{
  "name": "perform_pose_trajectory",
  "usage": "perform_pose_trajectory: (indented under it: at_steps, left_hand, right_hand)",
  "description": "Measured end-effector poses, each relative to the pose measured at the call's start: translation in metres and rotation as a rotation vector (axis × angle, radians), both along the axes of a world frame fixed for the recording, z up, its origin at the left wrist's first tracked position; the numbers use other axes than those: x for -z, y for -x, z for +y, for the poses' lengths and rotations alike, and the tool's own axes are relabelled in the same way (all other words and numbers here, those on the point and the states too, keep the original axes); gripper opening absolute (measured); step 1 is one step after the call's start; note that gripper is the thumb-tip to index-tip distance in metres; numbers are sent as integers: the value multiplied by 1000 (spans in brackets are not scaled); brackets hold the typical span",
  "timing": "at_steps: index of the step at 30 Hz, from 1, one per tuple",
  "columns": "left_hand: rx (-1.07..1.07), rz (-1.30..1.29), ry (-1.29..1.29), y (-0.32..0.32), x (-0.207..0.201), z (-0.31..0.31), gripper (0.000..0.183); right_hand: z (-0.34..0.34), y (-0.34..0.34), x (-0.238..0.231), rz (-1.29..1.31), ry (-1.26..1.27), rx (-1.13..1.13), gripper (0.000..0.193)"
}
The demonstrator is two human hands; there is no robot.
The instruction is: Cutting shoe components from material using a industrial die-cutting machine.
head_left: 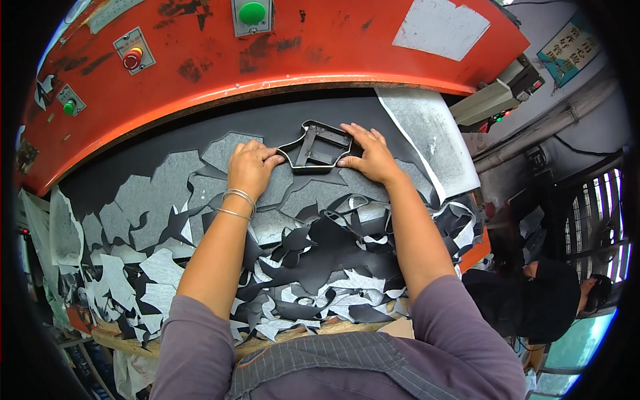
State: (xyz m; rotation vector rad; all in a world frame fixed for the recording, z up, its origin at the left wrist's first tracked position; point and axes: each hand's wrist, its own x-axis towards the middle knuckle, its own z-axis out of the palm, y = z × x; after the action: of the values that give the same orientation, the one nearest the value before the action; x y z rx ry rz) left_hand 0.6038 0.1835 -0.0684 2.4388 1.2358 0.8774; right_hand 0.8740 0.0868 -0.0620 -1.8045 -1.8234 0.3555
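Note:
A steel-strip cutting die (309, 145), dark inside with cross braces, lies on a black sheet of material (267, 120). My left hand (251, 168), with two bangles at its wrist, pinches the die's left corner between thumb and fingers. At the right end, my right hand (373, 155) grips the rim, its fingers along the far side and its thumb nearer me. Grey shapes with cut outlines (175, 190) show through and beside the sheet, left of and below the die.
An orange press beam (320, 57) with green and red buttons spans the far side. Black and whitish scraps (320, 247) pile along the near edge. A pale sheet (433, 140) lies at the right. Another person in dark clothing (533, 300) is at the far right.

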Motion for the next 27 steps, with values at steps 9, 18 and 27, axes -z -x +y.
perform_pose_trajectory:
  at_steps: [9,18,27]
  left_hand:
    - [56,-7,-77,-7,-1,2,22]
    - [111,-33,-96,-5,2,-5,15]
    - [77,-12,-110,-9,-2,-3,14]
  right_hand:
    - [8,-17,-1,39,4,-44,75]
    - [7,-14,-1,249,118,30,78]
    - [12,-30,6,140,9,-16,60]
